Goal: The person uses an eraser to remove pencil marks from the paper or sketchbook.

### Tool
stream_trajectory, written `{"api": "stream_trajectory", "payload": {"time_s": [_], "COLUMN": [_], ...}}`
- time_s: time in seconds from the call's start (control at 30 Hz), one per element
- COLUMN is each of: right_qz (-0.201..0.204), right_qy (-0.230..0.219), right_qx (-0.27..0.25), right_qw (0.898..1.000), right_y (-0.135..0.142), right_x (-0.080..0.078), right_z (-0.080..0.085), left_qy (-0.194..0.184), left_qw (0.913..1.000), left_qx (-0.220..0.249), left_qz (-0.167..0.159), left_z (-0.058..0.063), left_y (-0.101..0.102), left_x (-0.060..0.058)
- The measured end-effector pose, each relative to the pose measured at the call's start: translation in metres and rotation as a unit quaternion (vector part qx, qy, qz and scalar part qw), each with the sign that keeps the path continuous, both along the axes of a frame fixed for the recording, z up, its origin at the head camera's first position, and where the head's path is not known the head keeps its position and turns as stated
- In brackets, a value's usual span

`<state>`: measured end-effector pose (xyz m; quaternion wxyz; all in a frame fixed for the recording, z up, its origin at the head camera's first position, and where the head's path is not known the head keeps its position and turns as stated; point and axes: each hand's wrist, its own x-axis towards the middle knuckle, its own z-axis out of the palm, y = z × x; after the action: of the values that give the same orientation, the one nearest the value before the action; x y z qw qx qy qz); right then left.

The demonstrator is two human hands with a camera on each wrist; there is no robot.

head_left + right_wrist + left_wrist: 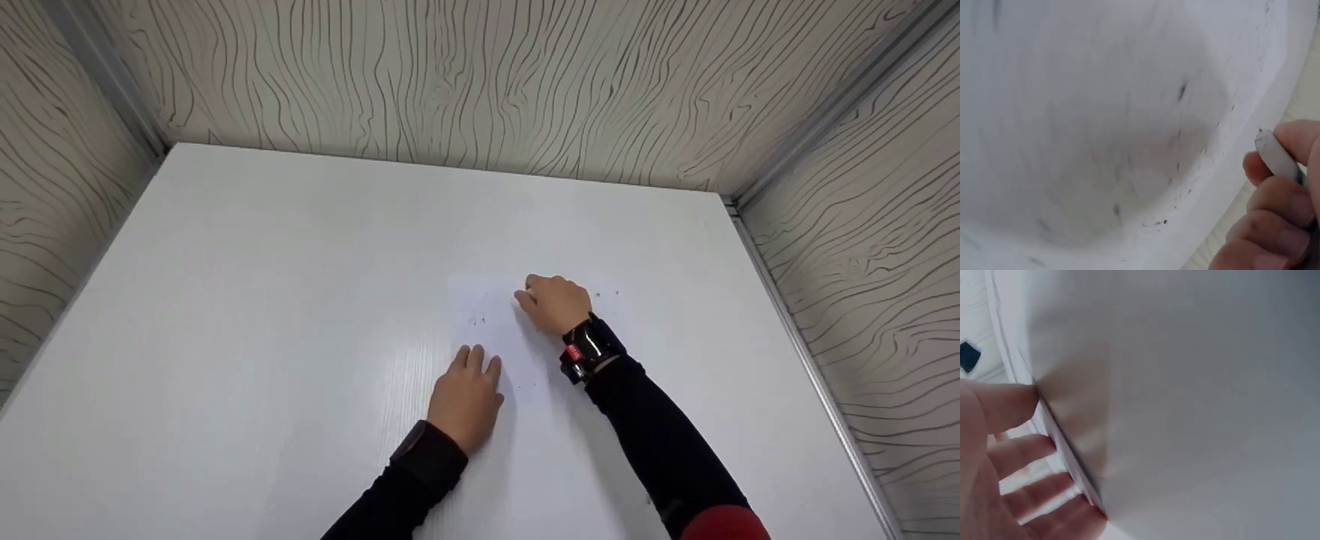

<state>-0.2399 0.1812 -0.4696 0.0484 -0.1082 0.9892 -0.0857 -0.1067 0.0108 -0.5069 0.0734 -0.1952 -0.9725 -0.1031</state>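
My right hand (559,304) pinches a small white eraser (1276,156) between thumb and curled fingers, above the upper part of a white sheet of paper (517,349). Dark specks cling to the eraser's worn tip in the right wrist view. Dark eraser crumbs (1165,221) lie scattered over the paper, with faint grey smudges around them. My left hand (466,401) rests on the sheet's left side, its fingers extended and spread. In the left wrist view its fingertips (1092,517) touch the white surface.
The sheet lies on a large white table (262,300). Wood-grain patterned panels (450,82) stand behind the table and on both sides, with grey metal strips (810,112) at their corners. More dark crumbs (598,294) lie just right of my right hand.
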Motion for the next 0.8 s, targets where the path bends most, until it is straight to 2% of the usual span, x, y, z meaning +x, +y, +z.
{"api": "stream_trajectory", "payload": {"time_s": [0.17,0.37,0.43,0.53,0.67,0.73,0.8], "right_qz": [0.022,0.042,0.037,0.037,0.072,0.08,0.065], "right_qy": [-0.039,-0.051,-0.048,-0.046,-0.05,-0.045,-0.026], "right_qx": [-0.007,-0.009,-0.009,-0.007,-0.01,-0.007,0.005], "right_qw": [0.999,0.998,0.998,0.998,0.996,0.996,0.998], "right_y": [-0.018,-0.028,-0.03,-0.037,-0.049,-0.05,-0.047], "right_x": [0.006,0.012,0.013,0.016,0.021,0.021,0.018], "right_z": [-0.005,-0.014,-0.016,-0.018,-0.018,-0.018,-0.017], "left_qy": [0.008,0.081,0.089,0.056,0.005,-0.002,0.0], "left_qw": [0.9999,0.9962,0.9949,0.9962,0.9962,0.9959,0.996], "left_qx": [-0.01,-0.002,0.011,0.027,0.049,0.052,0.049], "left_qz": [0.003,-0.033,-0.045,-0.06,-0.072,-0.075,-0.075], "left_z": [-0.002,-0.001,-0.001,-0.002,-0.001,0.001,0.003], "left_y": [0.007,0.002,-0.003,-0.011,-0.018,-0.018,-0.016], "left_x": [0.0,0.0,0.001,0.002,0.005,0.005,0.005]}}
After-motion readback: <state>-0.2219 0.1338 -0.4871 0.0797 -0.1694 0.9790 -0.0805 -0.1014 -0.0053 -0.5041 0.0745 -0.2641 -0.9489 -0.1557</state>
